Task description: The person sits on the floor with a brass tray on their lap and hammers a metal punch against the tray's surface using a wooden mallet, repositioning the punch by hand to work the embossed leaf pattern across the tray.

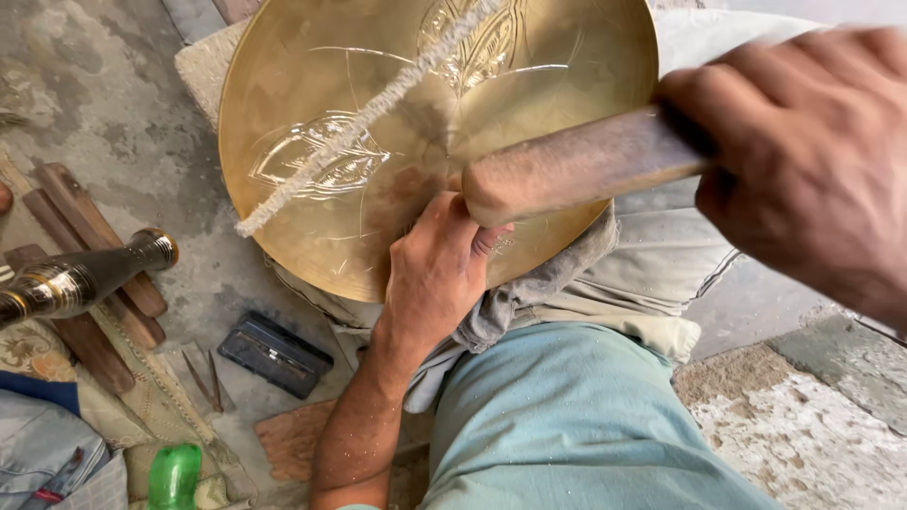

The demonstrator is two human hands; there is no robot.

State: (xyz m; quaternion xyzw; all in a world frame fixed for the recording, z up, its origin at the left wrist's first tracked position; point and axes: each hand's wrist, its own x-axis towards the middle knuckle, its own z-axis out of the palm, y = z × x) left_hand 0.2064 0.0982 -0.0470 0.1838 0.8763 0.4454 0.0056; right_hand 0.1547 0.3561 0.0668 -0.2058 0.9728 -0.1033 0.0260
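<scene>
A large round brass plate with engraved leaf patterns leans tilted on a cloth-covered cushion against my knee. A pale fuzzy cord lies slantwise across its face. My left hand rests on the plate's lower part with its fingers curled and pinched together. What they pinch is hidden under the end of a wooden mallet. My right hand, close to the camera and blurred, grips the mallet's other end at the plate's right rim.
On the stone floor to the left lie a dark ornate metal vase on its side, several wooden sticks, a dark flat box, thin metal punches and a green bottle. My teal trouser leg fills the bottom middle.
</scene>
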